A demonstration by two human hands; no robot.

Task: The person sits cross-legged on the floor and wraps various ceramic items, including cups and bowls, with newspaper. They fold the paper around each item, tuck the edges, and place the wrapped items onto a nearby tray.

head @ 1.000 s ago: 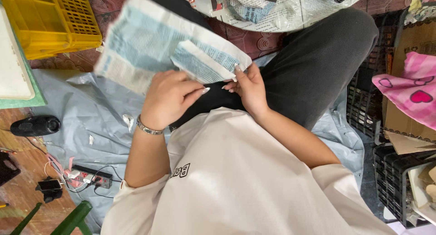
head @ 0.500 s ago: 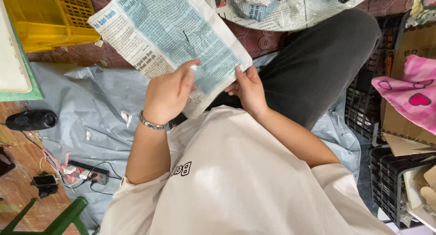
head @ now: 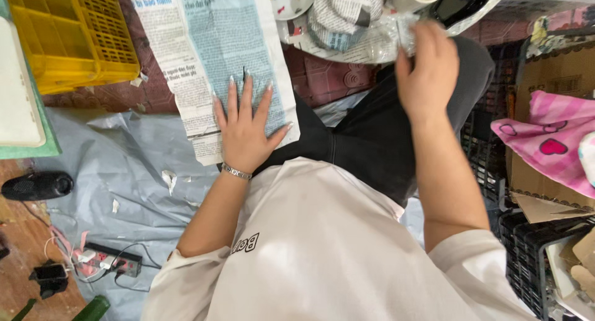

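Note:
A sheet of newspaper [head: 204, 54] lies spread flat on the floor and over my lap. My left hand [head: 245, 126] presses flat on it with fingers apart, a metal bracelet on the wrist. My right hand [head: 426, 70] is stretched out to the upper right, over a pile of items wrapped in newspaper [head: 344, 17] and clear plastic on the floor. Its fingers are curled downward and blurred, so whether they grip anything is unclear.
A yellow plastic crate [head: 68, 36] stands at upper left. A grey plastic sheet [head: 124, 172] covers the floor. A power strip [head: 111, 262] with cables lies at lower left, a black object [head: 37, 186] beside it. Black crates [head: 533, 259], cardboard and pink fabric [head: 548, 141] sit at right.
Both hands held the newspaper up before. Now it lies flat under my left hand, and my right hand has let go and moved up and right toward the wrapped items.

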